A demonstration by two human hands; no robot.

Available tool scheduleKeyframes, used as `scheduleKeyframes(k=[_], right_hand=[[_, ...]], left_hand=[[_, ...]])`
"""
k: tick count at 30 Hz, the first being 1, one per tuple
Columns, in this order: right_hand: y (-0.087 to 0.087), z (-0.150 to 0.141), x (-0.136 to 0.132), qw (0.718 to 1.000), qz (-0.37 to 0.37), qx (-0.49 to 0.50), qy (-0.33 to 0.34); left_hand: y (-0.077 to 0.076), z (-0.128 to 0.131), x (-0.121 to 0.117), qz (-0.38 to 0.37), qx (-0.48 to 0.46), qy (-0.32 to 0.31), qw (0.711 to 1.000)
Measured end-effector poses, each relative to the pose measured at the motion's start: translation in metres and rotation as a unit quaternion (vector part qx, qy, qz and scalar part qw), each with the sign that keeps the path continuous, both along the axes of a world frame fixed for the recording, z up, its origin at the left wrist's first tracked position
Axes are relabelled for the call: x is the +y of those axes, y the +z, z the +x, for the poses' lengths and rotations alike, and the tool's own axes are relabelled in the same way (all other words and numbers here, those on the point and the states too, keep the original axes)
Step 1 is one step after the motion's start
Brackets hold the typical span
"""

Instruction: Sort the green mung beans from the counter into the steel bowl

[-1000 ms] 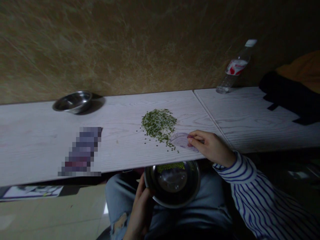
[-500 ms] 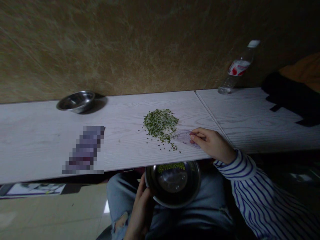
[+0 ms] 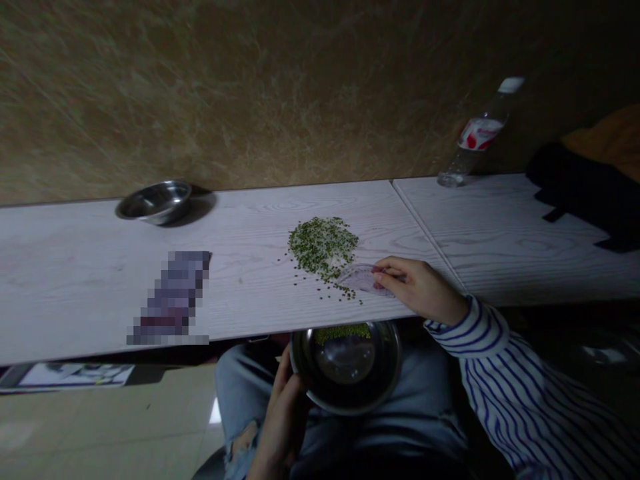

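Note:
My left hand (image 3: 287, 417) grips the left rim of a steel bowl (image 3: 395, 360), held over my lap just below the table edge. Inside, green beans like mung beans (image 3: 343, 333) lie along the far side. My right hand (image 3: 417, 283) pinches a thin, see-through purplish plastic piece (image 3: 357, 277) low over the table, its exact kind unclear. The left tip of this piece meets the lower right of a loose pile of green beans mixed with whitish grains (image 3: 320, 243). Several stray beans lie scattered below the pile.
On the white wood-grain table (image 3: 250, 247) a second steel bowl (image 3: 155, 203) stands at the back left. A blurred-out flat object (image 3: 173, 297) lies in front of it. A clear bottle (image 3: 475, 140) and dark cloth (image 3: 580, 190) are at the right, by the wall.
My right hand has moved slightly left with the plastic piece, whose tip now reaches farther into the stray beans by the pile. My left hand and its bowl stay in place.

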State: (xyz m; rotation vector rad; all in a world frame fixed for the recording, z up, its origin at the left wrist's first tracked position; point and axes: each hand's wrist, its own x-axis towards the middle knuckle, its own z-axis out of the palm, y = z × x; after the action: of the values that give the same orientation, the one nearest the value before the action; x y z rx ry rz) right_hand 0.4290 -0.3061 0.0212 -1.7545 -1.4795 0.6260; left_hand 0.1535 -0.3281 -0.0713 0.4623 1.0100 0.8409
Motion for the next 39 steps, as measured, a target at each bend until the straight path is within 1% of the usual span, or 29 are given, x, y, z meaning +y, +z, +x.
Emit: scheduleKeyframes(k=[7, 13, 24, 27, 34, 39], right_hand=[[0.002, -0.002, 0.001, 1.000, 0.001, -0.008, 0.001], [0.002, -0.005, 0.005, 1.000, -0.003, -0.009, 0.010], [-0.003, -0.005, 0.011, 1.000, 0.006, -0.018, 0.007], [-0.003, -0.009, 0.015, 1.000, 0.001, -0.020, 0.010], [-0.002, -0.014, 0.022, 0.999, 0.000, -0.023, 0.027], [-0.002, -0.018, 0.023, 0.999, 0.001, -0.015, 0.041]], left_hand=[[-0.002, -0.001, 0.000, -0.005, 0.012, 0.001, 1.000], [-0.003, -0.004, 0.000, 0.009, 0.008, -0.002, 1.000], [-0.001, -0.005, 0.001, 0.002, 0.005, 0.014, 1.000], [0.000, -0.005, 0.001, 0.003, 0.004, 0.016, 1.000], [0.009, -0.004, 0.000, -0.008, 0.001, 0.038, 0.999], [0.008, -0.006, 0.001, 0.001, 0.001, 0.035, 0.999]])
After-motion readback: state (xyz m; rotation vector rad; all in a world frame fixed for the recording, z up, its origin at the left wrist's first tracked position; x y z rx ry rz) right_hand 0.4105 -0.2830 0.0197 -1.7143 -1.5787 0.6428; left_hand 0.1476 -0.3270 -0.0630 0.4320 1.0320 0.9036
